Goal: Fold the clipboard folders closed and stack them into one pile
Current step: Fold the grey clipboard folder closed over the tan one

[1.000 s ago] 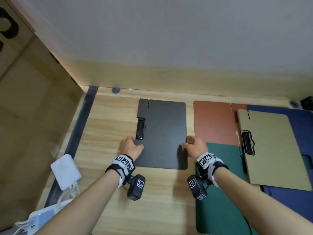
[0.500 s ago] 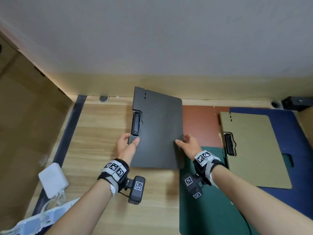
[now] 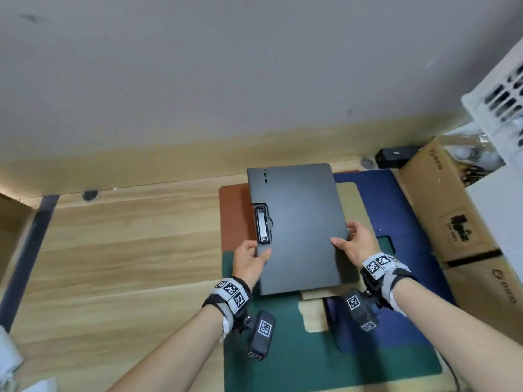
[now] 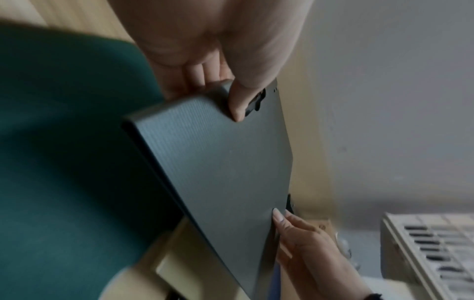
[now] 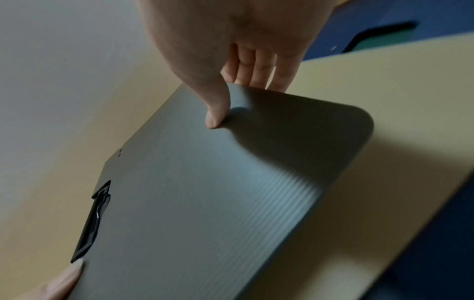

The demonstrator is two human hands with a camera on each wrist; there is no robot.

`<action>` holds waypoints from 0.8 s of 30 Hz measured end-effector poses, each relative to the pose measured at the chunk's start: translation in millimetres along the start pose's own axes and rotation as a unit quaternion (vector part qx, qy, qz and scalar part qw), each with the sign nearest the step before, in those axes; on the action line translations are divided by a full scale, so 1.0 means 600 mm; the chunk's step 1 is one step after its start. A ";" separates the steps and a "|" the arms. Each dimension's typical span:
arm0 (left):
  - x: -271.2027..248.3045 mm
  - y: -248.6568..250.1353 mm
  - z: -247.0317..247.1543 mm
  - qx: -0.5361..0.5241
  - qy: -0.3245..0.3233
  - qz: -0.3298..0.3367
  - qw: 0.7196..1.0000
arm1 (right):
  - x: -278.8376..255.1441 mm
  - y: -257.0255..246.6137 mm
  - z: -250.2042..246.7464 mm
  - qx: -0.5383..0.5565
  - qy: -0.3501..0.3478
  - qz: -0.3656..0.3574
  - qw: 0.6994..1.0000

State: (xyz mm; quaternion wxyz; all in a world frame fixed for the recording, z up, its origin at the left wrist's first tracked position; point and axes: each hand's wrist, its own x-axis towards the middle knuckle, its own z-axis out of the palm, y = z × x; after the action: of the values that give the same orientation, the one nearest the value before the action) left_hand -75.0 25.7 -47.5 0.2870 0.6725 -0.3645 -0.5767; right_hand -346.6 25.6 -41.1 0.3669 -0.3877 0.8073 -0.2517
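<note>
Since the earlier frames, the black folder (image 3: 297, 227) is no longer lying on the bare wood at the centre of the head view; both hands are carrying it toward the right of the frame, over the other folders. It is folded closed, lifted off the surface and tilted, its black clip (image 3: 261, 224) sitting on its left edge.

The left hand (image 3: 249, 263) is gripping the folder's lower left edge just below the clip, thumb (image 4: 239, 103) pressing on top and fingers curling underneath. The right hand (image 3: 356, 244) is pinching the right edge the same way, thumb (image 5: 216, 113) on the upper face, fingers (image 5: 256, 67) wrapping beneath.

Below the black folder, the tan folder (image 3: 351, 199) is lying closed, showing at its right and lower edges. An orange-brown folder (image 3: 233, 210) is peeking out at left centre, a green folder (image 3: 297, 349) is spreading across the lower middle, and a blue folder (image 3: 376, 190) is lying at right centre. All are resting on the wooden table (image 3: 127, 250).

A cardboard box (image 3: 458, 222) is standing at the right edge of the frame, with a white basket (image 3: 501, 103) in the upper right corner.
</note>
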 end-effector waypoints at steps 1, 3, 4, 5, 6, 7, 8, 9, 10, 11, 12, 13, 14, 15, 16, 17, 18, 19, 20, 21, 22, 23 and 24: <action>-0.002 -0.003 0.027 0.011 -0.012 -0.008 1.000 | 0.000 0.017 -0.023 -0.017 0.009 0.005 1.000; -0.001 -0.010 0.076 0.036 -0.024 -0.017 0.999 | 0.000 0.052 -0.060 -0.046 0.031 0.014 0.998; -0.001 -0.014 0.098 0.052 -0.023 -0.017 0.998 | 0.001 0.068 -0.074 -0.052 0.038 0.020 0.998; -0.004 -0.011 0.118 0.071 -0.022 -0.014 0.997 | 0.001 0.081 -0.085 -0.055 0.043 0.022 0.997; -0.009 -0.007 0.134 0.096 -0.014 -0.008 0.995 | 0.005 0.094 -0.094 -0.061 0.048 0.027 0.997; -0.011 -0.008 0.147 0.125 -0.005 -0.002 0.992 | 0.008 0.103 -0.100 -0.067 0.051 0.025 0.996; -0.013 -0.008 0.155 0.154 0.005 0.009 0.988 | 0.013 0.111 -0.103 -0.073 0.052 0.026 0.996; -0.014 -0.010 0.161 0.180 0.013 0.017 0.983 | 0.017 0.116 -0.105 -0.080 0.054 0.022 0.995; -0.015 -0.013 0.166 0.202 0.022 0.030 0.979 | 0.020 0.118 -0.106 -0.085 0.055 0.022 0.995; -0.015 -0.016 0.168 0.222 0.029 0.040 0.974 | 0.023 0.121 -0.105 -0.088 0.053 0.017 0.995; -0.017 -0.019 0.170 0.237 0.038 0.045 0.970 | 0.027 0.124 -0.103 -0.089 0.050 0.014 0.995; -0.017 -0.021 0.172 0.244 0.048 0.046 0.968 | 0.033 0.129 -0.100 -0.091 0.044 0.014 0.995; -0.016 -0.023 0.174 0.243 0.061 0.050 0.967 | 0.037 0.133 -0.096 -0.095 0.038 0.014 0.995; -0.015 -0.025 0.175 0.240 0.072 0.049 0.967 | 0.042 0.136 -0.092 -0.100 0.034 0.013 0.994; -0.015 -0.025 0.177 0.235 0.080 0.050 0.967 | 0.043 0.136 -0.090 -0.105 0.032 0.012 0.994; -0.014 -0.026 0.178 0.224 0.082 0.048 0.970 | 0.045 0.135 -0.088 -0.109 0.032 0.010 0.993; -0.013 -0.026 0.179 0.213 0.082 0.044 0.973 | 0.046 0.134 -0.088 -0.113 0.032 0.008 0.993; -0.012 -0.027 0.180 0.203 0.082 0.039 0.975 | 0.047 0.133 -0.088 -0.119 0.033 0.005 0.992; -0.013 -0.028 0.181 0.196 0.082 0.036 0.976 | 0.049 0.133 -0.089 -0.124 0.032 0.003 0.992; -0.013 -0.030 0.181 0.189 0.084 0.034 0.978 | 0.050 0.132 -0.090 -0.126 0.032 0.004 0.991; -0.014 -0.032 0.181 0.182 0.087 0.033 0.979 | 0.051 0.134 -0.090 -0.126 0.029 0.005 0.992; -0.015 -0.034 0.181 0.177 0.089 0.031 0.980 | 0.050 0.135 -0.090 -0.124 0.026 0.006 0.992; -0.017 -0.036 0.181 0.171 0.090 0.027 0.981 | 0.049 0.135 -0.090 -0.123 0.023 0.006 0.992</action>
State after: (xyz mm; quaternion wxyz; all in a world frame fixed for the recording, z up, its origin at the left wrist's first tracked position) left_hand -179.3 50.1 -77.4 0.2149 0.7509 -0.4481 -0.4349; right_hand -437.1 54.6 -76.1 0.2989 -0.4190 0.8428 -0.1571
